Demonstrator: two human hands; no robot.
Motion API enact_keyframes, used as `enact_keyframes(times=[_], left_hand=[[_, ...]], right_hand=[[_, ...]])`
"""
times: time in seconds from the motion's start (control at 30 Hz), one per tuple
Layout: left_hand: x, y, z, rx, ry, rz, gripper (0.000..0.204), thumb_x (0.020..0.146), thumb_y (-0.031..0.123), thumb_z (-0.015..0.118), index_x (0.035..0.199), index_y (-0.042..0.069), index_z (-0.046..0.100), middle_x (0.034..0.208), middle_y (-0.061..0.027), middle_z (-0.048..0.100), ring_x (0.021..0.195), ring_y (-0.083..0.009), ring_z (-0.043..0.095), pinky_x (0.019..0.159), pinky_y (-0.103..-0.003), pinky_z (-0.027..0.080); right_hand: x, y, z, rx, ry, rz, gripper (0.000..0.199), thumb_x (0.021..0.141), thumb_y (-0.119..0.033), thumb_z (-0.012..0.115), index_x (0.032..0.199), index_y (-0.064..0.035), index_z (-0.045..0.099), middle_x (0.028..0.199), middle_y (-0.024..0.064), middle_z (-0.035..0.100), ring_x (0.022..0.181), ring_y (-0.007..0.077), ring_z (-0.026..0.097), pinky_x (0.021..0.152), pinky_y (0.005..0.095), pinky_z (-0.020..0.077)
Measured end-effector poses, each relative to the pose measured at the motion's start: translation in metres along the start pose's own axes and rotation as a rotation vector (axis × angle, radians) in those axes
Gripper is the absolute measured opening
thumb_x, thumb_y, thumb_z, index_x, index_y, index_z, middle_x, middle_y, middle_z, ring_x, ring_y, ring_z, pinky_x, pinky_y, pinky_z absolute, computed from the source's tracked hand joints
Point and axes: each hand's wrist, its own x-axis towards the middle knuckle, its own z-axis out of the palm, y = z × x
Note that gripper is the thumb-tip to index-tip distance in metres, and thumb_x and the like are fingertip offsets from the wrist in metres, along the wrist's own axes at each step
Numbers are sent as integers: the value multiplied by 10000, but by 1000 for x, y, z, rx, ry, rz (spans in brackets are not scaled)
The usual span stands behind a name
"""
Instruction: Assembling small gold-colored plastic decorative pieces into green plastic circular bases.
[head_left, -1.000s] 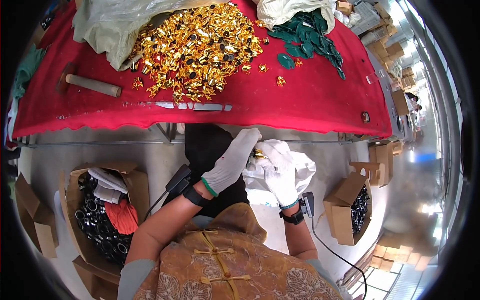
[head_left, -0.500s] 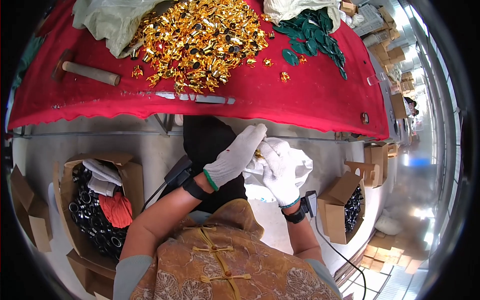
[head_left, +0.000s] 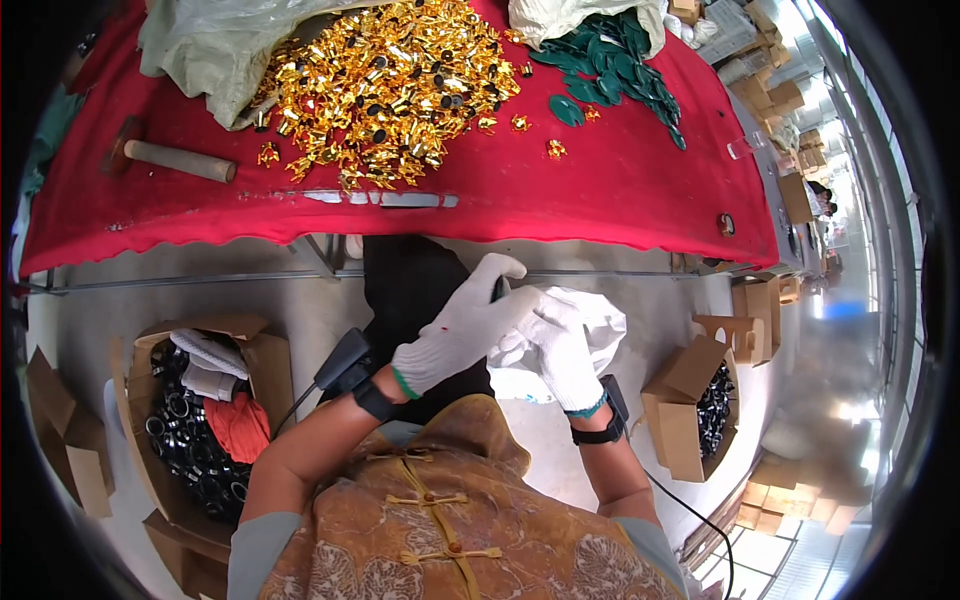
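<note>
My left hand (head_left: 462, 328), in a white knitted glove with a green cuff, is over my lap. Its fingers curl around a small dark piece (head_left: 498, 290), mostly covered by the glove, so its kind is unclear. Close against it, my right hand (head_left: 562, 352) in a matching glove has its fingers bent together at the left hand's fingertips. Whatever those fingers hold is hidden. A white plastic bag (head_left: 606, 325) lies behind and beside the right hand. Ahead, gold-coloured metal parts (head_left: 400, 90) with black pieces among them form a heap on a red-covered table (head_left: 620, 190).
Dark green oval discs (head_left: 625, 70) spill from a pale sack at the table's far right. A hammer (head_left: 180, 160) lies at the left. Cardboard boxes of black parts stand on the floor at left (head_left: 265, 360) and right (head_left: 670, 415). Cables trail from both wrist devices.
The left hand's fingers have spread from the thumb, and a dark piece now shows between them. The gold bit seen between the hands is out of sight. The view has shifted slightly.
</note>
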Motion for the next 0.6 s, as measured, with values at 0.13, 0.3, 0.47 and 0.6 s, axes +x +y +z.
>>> enact_keyframes(times=[0.13, 0.3, 0.47, 0.6], left_hand=[[-31, 31, -37, -668, 70, -351, 300, 1109, 318, 468, 1251, 82, 588, 1032, -19, 644, 900, -101, 633, 742, -266, 524], [-76, 28, -73, -841, 70, -566, 365, 1096, 406, 501, 1203, 86, 640, 964, -34, 691, 741, -145, 661, 562, -266, 516], [-114, 23, -96, -984, 166, -669, 428, 1073, 458, 541, 1205, 64, 648, 904, -43, 687, 690, -138, 640, 530, -262, 493], [-133, 7, -105, -793, 295, -635, 430, 1066, 458, 554, 1216, 64, 637, 917, -41, 673, 717, -136, 631, 559, -269, 498]], right_hand=[[0, -58, 31, -615, 33, -439, 464, 819, -171, 783, 1212, -20, 590, 869, 139, 610, 712, 313, 626, 643, 395, 517], [13, -54, 69, -717, -245, -824, 400, 790, -195, 773, 1115, -57, 584, 852, 102, 590, 747, 327, 639, 636, 428, 504], [4, -39, 105, -755, -436, -836, 263, 877, -167, 670, 1106, -74, 578, 813, 71, 594, 708, 281, 652, 598, 412, 503], [-5, -28, 136, -791, -470, -662, 242, 894, -236, 695, 1044, -75, 594, 784, 79, 611, 665, 271, 666, 564, 403, 509]])
